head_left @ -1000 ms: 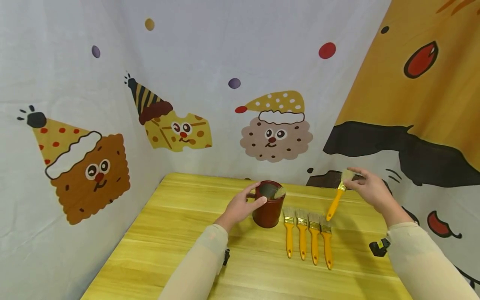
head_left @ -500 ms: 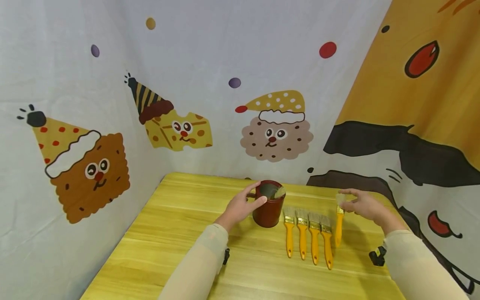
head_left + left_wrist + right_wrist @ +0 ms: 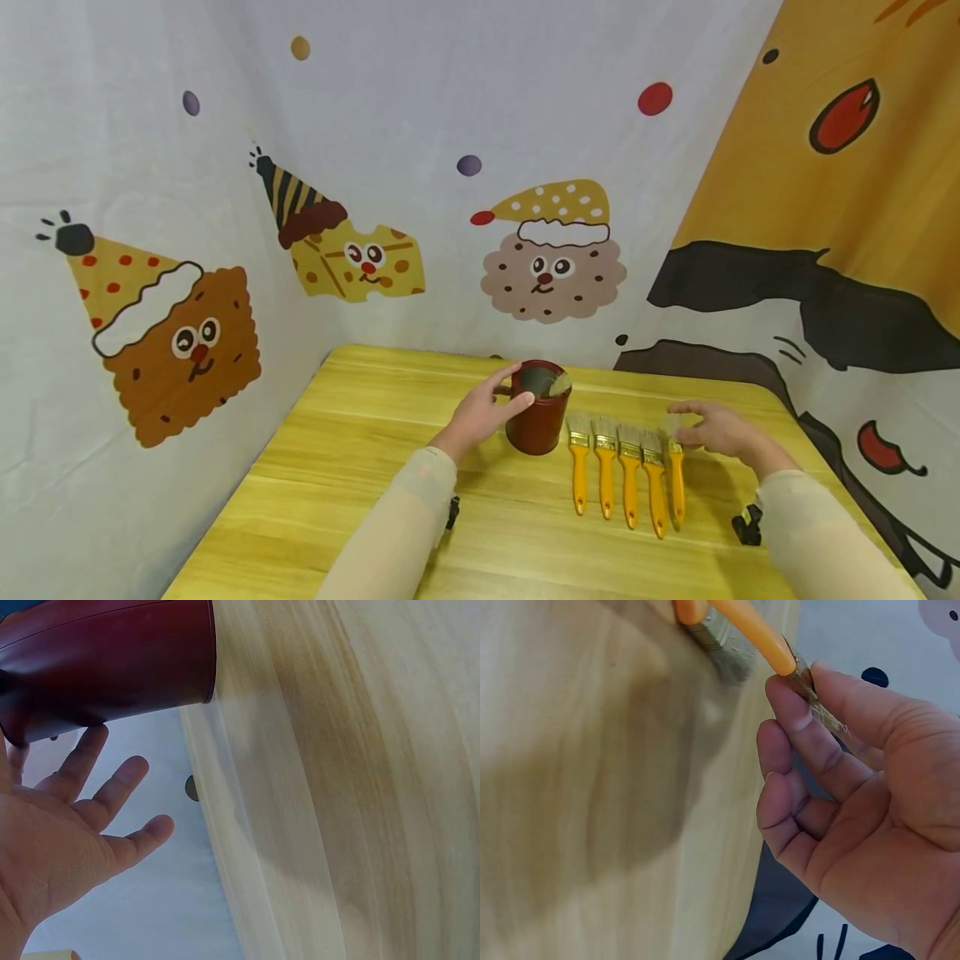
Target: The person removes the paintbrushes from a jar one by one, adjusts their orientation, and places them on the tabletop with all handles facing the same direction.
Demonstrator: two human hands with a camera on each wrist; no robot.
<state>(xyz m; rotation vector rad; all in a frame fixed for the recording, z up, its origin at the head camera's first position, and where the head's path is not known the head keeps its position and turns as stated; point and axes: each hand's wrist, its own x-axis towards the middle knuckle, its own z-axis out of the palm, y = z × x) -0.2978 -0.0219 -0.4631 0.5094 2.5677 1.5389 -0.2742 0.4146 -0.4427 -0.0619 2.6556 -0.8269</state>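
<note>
My left hand (image 3: 483, 417) holds a dark red, leather-look cup (image 3: 535, 427) by its upper part, thumb over the near rim and fingers at the far side. In the left wrist view, several fingers extend beneath the cup (image 3: 112, 667). One brush head (image 3: 560, 384) shows inside its mouth. With thumb and fingertips, my right hand (image 3: 720, 433) pinches a paintbrush (image 3: 677, 487) near its metal band and bristles, the orange handle toward me. That brush lies alongside a row of several like paintbrushes (image 3: 630, 492), all bristles-away. The right wrist view shows the pinched brush (image 3: 761, 637) edge-on.
The wooden table (image 3: 337, 483) ends at a rounded far right corner. Behind it and to the left hangs a white cloth (image 3: 420, 100) printed with cartoon food figures.
My right hand has lowered the paintbrush from above the table's far right to the right end of the row, turning its handle toward me. The left hand and cup have stayed put.
</note>
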